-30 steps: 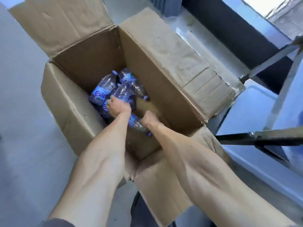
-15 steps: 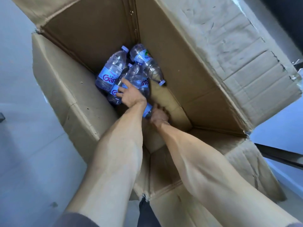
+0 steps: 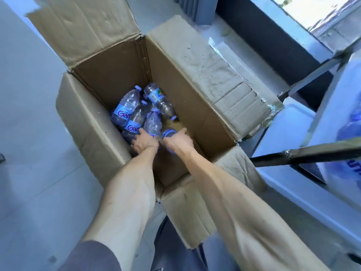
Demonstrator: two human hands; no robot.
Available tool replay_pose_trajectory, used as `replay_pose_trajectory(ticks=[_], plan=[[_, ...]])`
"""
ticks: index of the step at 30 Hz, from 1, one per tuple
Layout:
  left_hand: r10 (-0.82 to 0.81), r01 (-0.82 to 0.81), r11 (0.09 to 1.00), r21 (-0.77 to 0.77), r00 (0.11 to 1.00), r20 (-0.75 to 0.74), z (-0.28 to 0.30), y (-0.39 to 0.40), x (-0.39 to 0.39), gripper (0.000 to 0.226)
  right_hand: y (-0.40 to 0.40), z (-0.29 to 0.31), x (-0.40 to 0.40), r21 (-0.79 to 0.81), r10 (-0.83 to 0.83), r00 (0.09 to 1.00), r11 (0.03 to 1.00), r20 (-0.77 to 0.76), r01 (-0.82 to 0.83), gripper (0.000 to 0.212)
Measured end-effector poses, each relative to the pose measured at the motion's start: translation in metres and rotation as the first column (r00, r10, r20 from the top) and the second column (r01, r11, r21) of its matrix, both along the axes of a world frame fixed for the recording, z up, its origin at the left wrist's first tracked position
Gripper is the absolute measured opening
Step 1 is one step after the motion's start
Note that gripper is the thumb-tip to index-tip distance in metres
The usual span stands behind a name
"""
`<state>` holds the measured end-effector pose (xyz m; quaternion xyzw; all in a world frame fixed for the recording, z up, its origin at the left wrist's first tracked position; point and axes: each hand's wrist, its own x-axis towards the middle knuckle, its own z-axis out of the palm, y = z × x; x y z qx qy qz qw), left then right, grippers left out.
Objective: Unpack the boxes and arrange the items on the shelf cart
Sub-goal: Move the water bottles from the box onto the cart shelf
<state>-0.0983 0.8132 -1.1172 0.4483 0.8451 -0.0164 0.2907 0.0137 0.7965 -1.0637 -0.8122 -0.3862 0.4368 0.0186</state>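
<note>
Both arms are down inside the big open brown cardboard box (image 3: 205, 98), which sits on a pale grey floor (image 3: 29, 133) with all its flaps folded out. At the bottom there's a small heap of clear plastic water bottles with purple caps and blue-purple labels (image 3: 127, 108), lying on their sides and bunched toward the left wall of the box (I count about five, but they overlap, so don't quote me).

The left hand (image 3: 143, 140) is on the heap: fingers spread and bent over the bottle with the purple-lettered label (image 3: 134, 122), thumb up against the neighbouring clear bottle (image 3: 153, 124). It looks like it's wrapping round one of them, though the fingertips are hidden behind the plastic.

The right hand (image 3: 178, 140) has its fingers curled round another bottle (image 3: 168, 133) near the middle of the box floor, just right of the heap, with only the labelled end poking out above the knuckles.

Off to the right is the metal-framed shelf cart with pale blue trays (image 3: 289, 130), its dark bars just beside the box's right flap. A blurry blue-labelled bottle (image 3: 349, 130) sits up on it at the frame's edge.
</note>
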Motion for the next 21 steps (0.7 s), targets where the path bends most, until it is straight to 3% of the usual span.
replay_pose_trajectory(ticks=[4,9,13,16,18,21], plan=[[0.182,-0.185,0.983,-0.007,0.958,0.222,0.039,-0.024,0.001,0.072,-0.024,0.048,0.015,0.118,-0.029,0.999,0.993,0.029,0.025,0.068],[0.200,-0.260,0.959,0.109,0.900,0.387,0.102,-0.064,0.017,0.071,-0.085,0.104,0.035,0.401,-0.139,0.988,0.911,0.072,0.099,0.061],[0.209,-0.389,0.880,0.273,0.833,0.513,0.157,-0.103,0.043,0.060,-0.135,0.157,0.045,0.592,-0.289,0.957,0.766,-0.029,0.250,0.063],[0.114,-0.445,0.792,0.419,0.781,0.614,0.195,-0.140,0.060,0.049,-0.184,0.196,0.057,0.698,-0.330,0.936,0.643,-0.118,0.315,0.071],[-0.006,-0.477,0.745,0.465,0.694,0.720,0.214,-0.170,0.071,0.051,-0.226,0.213,0.074,0.741,-0.294,0.935,0.580,-0.197,0.338,0.072],[-0.182,-0.527,0.750,0.399,0.416,0.891,0.233,-0.219,0.095,0.052,-0.301,0.223,0.104,0.772,-0.293,0.903,0.475,-0.314,0.422,0.064]])
